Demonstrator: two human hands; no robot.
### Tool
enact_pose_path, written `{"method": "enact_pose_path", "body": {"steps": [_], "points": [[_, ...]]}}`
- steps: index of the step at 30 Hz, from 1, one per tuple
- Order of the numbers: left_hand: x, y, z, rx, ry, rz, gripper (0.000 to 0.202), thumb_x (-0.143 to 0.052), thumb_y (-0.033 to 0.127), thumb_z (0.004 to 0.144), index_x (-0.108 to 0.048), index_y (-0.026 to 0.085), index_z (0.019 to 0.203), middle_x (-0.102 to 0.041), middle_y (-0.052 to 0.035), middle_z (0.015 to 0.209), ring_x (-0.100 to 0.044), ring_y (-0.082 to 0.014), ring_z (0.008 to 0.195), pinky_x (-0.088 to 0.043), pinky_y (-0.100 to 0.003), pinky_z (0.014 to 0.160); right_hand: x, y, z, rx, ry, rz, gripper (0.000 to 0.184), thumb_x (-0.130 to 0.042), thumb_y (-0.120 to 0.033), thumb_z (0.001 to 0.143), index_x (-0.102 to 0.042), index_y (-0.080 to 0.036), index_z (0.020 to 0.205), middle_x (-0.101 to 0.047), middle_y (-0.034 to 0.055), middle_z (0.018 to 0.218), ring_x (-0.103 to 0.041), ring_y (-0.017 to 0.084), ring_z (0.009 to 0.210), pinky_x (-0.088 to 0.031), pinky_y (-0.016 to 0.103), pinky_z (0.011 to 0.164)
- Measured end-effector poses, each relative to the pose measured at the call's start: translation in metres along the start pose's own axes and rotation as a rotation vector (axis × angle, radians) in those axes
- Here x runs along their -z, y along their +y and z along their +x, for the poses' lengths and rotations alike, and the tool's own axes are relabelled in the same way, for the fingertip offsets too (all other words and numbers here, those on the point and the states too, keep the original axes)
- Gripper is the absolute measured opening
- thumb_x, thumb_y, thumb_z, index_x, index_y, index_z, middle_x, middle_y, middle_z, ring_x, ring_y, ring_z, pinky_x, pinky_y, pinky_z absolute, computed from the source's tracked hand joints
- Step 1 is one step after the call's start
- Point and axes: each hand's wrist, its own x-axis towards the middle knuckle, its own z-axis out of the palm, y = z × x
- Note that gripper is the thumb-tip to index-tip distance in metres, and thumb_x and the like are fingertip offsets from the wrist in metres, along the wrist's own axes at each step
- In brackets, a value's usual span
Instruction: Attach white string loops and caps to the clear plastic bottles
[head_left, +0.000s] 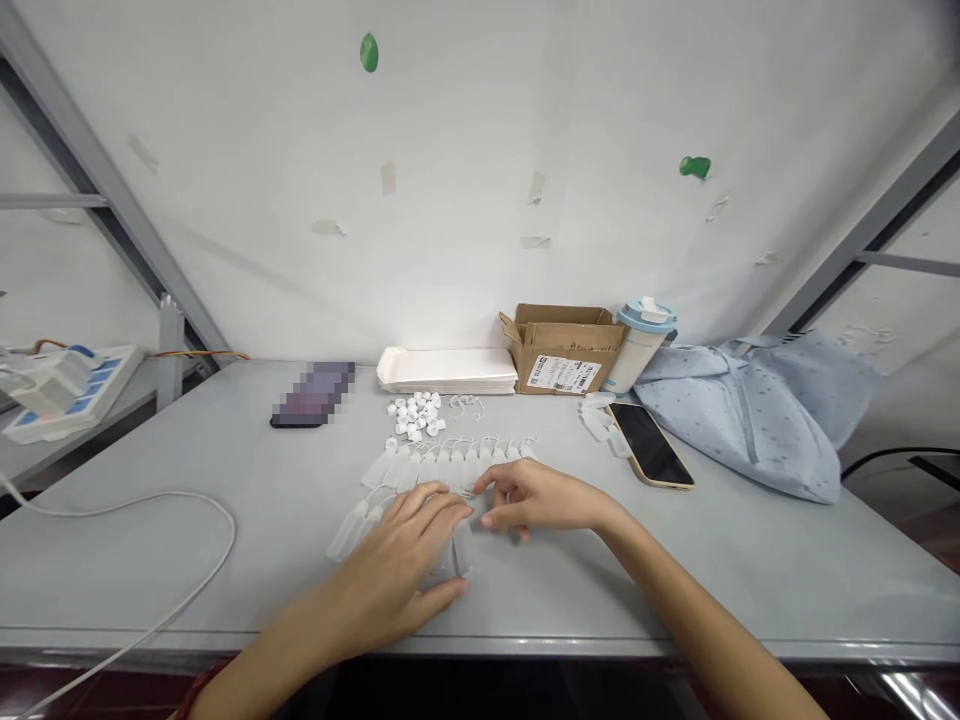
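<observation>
A back row of small translucent plastic bottles (427, 468) with white loop strings lies on the grey table, tops pointing away from me. In front is a second group of the same bottles (349, 530), partly covered by my left hand (412, 550). That hand rests across them with its fingers stretched out and the thumb apart, near the bottle (463, 550) at the group's right end. My right hand (532, 497) hovers just right of it, fingers bent, thumb and index finger apart. Nothing shows between them; its other fingertips are partly hidden.
Behind the rows lie white caps (415, 415) and loose strings (466, 405). A stack of white trays (450, 370), a cardboard box (566, 350) and a cup (640, 345) line the back. A phone (651, 445), more bottles (596, 415) and a blue bag (742, 410) lie right; a cable (217, 500) curves left.
</observation>
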Motion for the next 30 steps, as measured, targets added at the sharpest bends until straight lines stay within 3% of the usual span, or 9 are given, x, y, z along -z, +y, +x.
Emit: {"method": "enact_pose_path", "body": {"steps": [6, 12, 14, 17, 19, 20, 25, 30], "points": [[0.011, -0.012, 0.014, 0.074, 0.048, -0.062, 0.035, -0.043, 0.03, 0.09, -0.044, 0.02, 0.123, -0.052, -0.0089, 0.122, -0.04, -0.0241, 0.12, -0.041, -0.041, 0.097, 0.008, 0.003, 0.0, 0.061, 0.087, 0.062, 0.029, -0.061, -0.037, 0.078, -0.06, -0.014, 0.096, -0.059, -0.0022, 0.062, -0.051, 0.007, 0.043, -0.041, 0.021, 0.052], [0.027, -0.042, 0.07, 0.135, 0.106, -0.05, 0.032, -0.035, 0.022, 0.089, -0.052, 0.015, 0.115, -0.057, -0.0091, 0.115, -0.046, -0.0239, 0.113, -0.043, -0.041, 0.093, 0.033, 0.016, 0.002, 0.085, 0.429, 0.064, 0.021, -0.053, -0.034, 0.081, -0.059, -0.014, 0.083, -0.055, -0.0023, 0.058, -0.049, 0.008, 0.047, -0.039, 0.022, 0.05], [0.028, -0.054, 0.092, 0.144, 0.098, 0.011, 0.033, -0.034, 0.016, 0.086, -0.056, 0.012, 0.111, -0.059, -0.0103, 0.113, -0.046, -0.0247, 0.114, -0.042, -0.039, 0.094, 0.045, 0.025, 0.001, 0.043, 0.621, -0.083, 0.016, -0.05, -0.028, 0.082, -0.058, -0.014, 0.079, -0.058, 0.0007, 0.064, -0.053, 0.011, 0.055, -0.042, 0.024, 0.057], [0.022, -0.07, 0.122, 0.145, 0.062, 0.138, 0.037, -0.033, 0.008, 0.081, -0.061, 0.011, 0.105, -0.063, -0.011, 0.108, -0.049, -0.0254, 0.111, -0.042, -0.037, 0.093, 0.065, 0.045, -0.003, -0.121, 0.854, -0.556, 0.014, -0.047, -0.016, 0.083, -0.061, -0.014, 0.084, -0.065, 0.0073, 0.082, -0.059, 0.018, 0.078, -0.043, 0.028, 0.072], [0.016, -0.078, 0.136, 0.138, 0.022, 0.208, 0.039, -0.035, 0.004, 0.078, -0.063, 0.009, 0.103, -0.064, -0.0126, 0.108, -0.051, -0.0266, 0.107, -0.042, -0.036, 0.091, 0.077, 0.058, -0.007, -0.281, 0.886, -0.821, 0.021, -0.044, -0.013, 0.085, -0.061, -0.014, 0.097, -0.063, 0.0114, 0.101, -0.056, 0.022, 0.095, -0.042, 0.029, 0.078], [0.013, -0.082, 0.142, 0.132, 0.013, 0.215, 0.04, -0.036, 0.002, 0.076, -0.064, 0.009, 0.102, -0.064, -0.0134, 0.108, -0.052, -0.027, 0.105, -0.042, -0.036, 0.089, 0.082, 0.065, -0.009, -0.314, 0.892, -0.851, 0.024, -0.045, -0.012, 0.084, -0.061, -0.012, 0.102, -0.062, 0.0135, 0.106, -0.054, 0.024, 0.102, -0.041, 0.031, 0.083], [0.001, -0.091, 0.156, 0.115, -0.004, 0.214, 0.035, -0.04, 0.002, 0.073, -0.068, 0.011, 0.093, -0.066, -0.0144, 0.099, -0.055, -0.0271, 0.097, -0.044, -0.036, 0.082, 0.095, 0.086, -0.017, -0.438, 0.913, -0.889, 0.034, -0.044, -0.01, 0.084, -0.058, -0.01, 0.115, -0.056, 0.019, 0.116, -0.049, 0.03, 0.11, -0.039, 0.036, 0.087], [-0.002, -0.093, 0.157, 0.09, 0.013, 0.203, 0.028, -0.043, 0.004, 0.074, -0.068, 0.012, 0.085, -0.067, -0.0132, 0.094, -0.056, -0.0249, 0.096, -0.043, -0.035, 0.086, 0.099, 0.09, -0.019, -0.509, 0.912, -0.864, 0.034, -0.045, -0.017, 0.086, -0.059, -0.011, 0.116, -0.059, 0.0196, 0.113, -0.052, 0.031, 0.107, -0.039, 0.036, 0.082]]}}
